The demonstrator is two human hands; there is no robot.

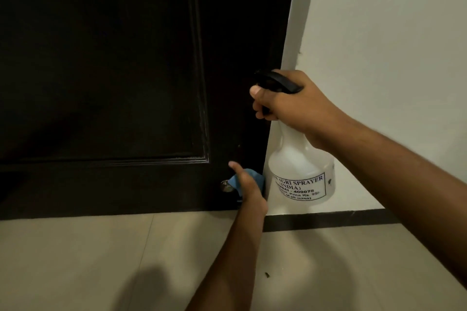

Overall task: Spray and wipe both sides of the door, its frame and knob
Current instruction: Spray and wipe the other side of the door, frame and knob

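Low on the dark door point(113, 70), at about five o'clock from its panel, the left hand point(249, 189) grips a blue cloth point(237, 180) against a small metal fitting point(226, 185). At one o'clock from it, the right hand point(285, 98) curls round the spray bottle point(300, 171), finger on the trigger. Judging by this, wiping is midway: the knob, frame and far side are out of view and probably remain.

Door I wipe: dark brown panelled wooden door point(113, 70)
My cloth: blue point(250, 175)
My sprayer: translucent white plastic spray bottle point(300, 169), black head, black-printed label
Floor: beige tiled floor point(101, 247)
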